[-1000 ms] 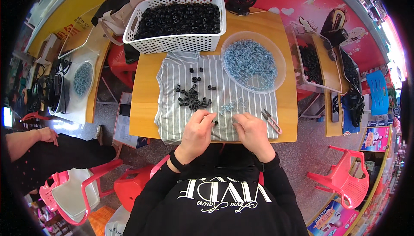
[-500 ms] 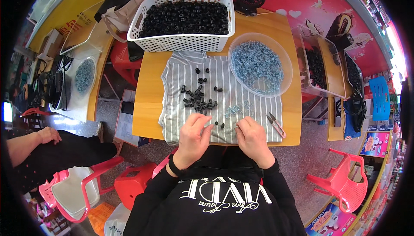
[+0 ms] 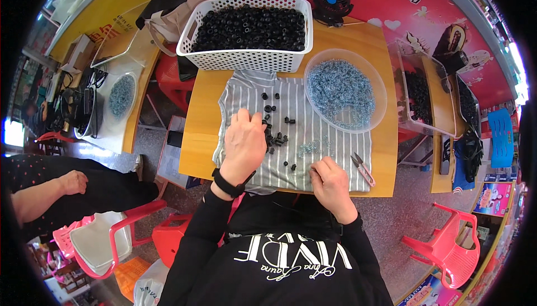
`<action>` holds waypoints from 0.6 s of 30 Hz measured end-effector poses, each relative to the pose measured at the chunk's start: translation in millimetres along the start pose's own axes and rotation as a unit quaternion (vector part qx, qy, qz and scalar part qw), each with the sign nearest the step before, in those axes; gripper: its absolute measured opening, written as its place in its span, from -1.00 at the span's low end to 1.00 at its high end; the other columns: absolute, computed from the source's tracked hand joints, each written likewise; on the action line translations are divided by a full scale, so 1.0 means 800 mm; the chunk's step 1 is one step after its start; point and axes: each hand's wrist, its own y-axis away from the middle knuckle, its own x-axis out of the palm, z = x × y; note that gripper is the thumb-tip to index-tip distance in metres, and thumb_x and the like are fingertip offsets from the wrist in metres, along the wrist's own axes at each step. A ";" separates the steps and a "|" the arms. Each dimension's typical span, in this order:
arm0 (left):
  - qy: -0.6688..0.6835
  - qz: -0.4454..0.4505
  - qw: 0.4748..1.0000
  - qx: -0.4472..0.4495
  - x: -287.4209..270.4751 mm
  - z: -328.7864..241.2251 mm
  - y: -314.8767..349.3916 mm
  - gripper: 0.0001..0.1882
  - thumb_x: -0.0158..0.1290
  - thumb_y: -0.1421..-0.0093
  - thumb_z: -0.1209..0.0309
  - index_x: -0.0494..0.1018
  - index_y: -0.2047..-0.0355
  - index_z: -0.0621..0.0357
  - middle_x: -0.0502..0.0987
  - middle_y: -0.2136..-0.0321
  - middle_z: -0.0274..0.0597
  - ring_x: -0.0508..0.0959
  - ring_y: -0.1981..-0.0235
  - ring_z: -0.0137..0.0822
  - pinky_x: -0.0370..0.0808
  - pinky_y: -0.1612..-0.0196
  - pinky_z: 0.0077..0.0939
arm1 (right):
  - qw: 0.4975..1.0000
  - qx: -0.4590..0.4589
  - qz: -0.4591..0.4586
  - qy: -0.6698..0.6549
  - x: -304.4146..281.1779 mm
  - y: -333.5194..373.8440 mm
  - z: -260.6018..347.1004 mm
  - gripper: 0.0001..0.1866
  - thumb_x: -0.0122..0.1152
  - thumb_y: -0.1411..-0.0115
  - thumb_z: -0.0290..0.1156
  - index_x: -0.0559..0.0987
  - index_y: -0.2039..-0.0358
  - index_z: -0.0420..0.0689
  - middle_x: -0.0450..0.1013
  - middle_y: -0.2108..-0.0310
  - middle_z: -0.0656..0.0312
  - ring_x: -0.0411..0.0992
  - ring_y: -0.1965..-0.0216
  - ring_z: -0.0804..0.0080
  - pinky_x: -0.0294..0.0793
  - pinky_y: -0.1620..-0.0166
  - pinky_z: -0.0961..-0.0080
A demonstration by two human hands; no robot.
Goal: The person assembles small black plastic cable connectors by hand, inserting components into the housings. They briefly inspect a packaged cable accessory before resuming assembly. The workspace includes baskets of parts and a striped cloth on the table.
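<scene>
My left hand [image 3: 244,145] reaches over the pile of small black spool-like plastic parts [image 3: 276,139] on a grey striped cloth [image 3: 235,96]. Its back hides part of the pile and the ends of its bent fingers. Lower on the cloth, my right hand [image 3: 331,187] is closed, thumb and forefinger pressed together; whatever lies between them is too small or hidden to name. Just beyond it are scattered tiny clear-blue pieces [image 3: 310,148]. Two loose black parts [image 3: 290,165] sit between the hands. To the right of my right hand lie pink-handled thread snips [image 3: 363,170].
At the table's back stands a white perforated basket [image 3: 246,61] full of black parts, beside a small black fan [image 3: 331,2]. A clear round tub [image 3: 347,91] of bluish pieces is at right. Another person's hand [image 3: 73,183] rests at far left, near a pink chair [image 3: 444,244] on the opposite side.
My left hand has moved forward and left from the cloth's near edge to over the black pile. My right hand stays near the front edge. The whole view has shifted slightly.
</scene>
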 end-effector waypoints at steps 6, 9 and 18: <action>0.023 -0.013 0.999 0.023 0.020 0.005 -0.007 -0.83 0.17 -0.03 0.54 0.48 0.33 0.30 0.40 0.33 0.02 0.45 0.22 0.04 0.44 0.21 -0.15 | 1.000 -0.011 -0.025 -0.016 0.001 0.002 -0.003 -0.91 0.21 -0.03 -0.62 0.49 0.41 -0.22 0.34 0.49 0.07 0.40 0.49 0.04 0.34 0.44 0.25; 0.067 -0.063 0.994 0.052 0.014 0.010 -0.006 -0.83 0.18 -0.02 0.60 0.50 0.33 0.30 0.45 0.32 0.00 0.49 0.26 -0.03 0.46 0.22 -0.24 | 0.999 -0.019 -0.027 -0.021 0.000 0.002 -0.005 -0.91 0.21 -0.04 -0.62 0.49 0.41 -0.22 0.34 0.49 0.07 0.40 0.49 0.05 0.34 0.44 0.25; 0.646 0.114 0.750 -0.081 -0.006 -0.016 0.057 -0.75 0.06 -0.15 0.75 0.55 0.16 0.34 0.51 0.17 -0.22 0.55 0.18 -0.40 0.50 0.07 -0.55 | 0.993 0.014 -0.061 -0.102 0.001 0.008 -0.002 -0.86 0.19 -0.02 -0.69 0.51 0.37 -0.23 0.36 0.47 0.07 0.41 0.46 0.09 0.38 0.43 0.33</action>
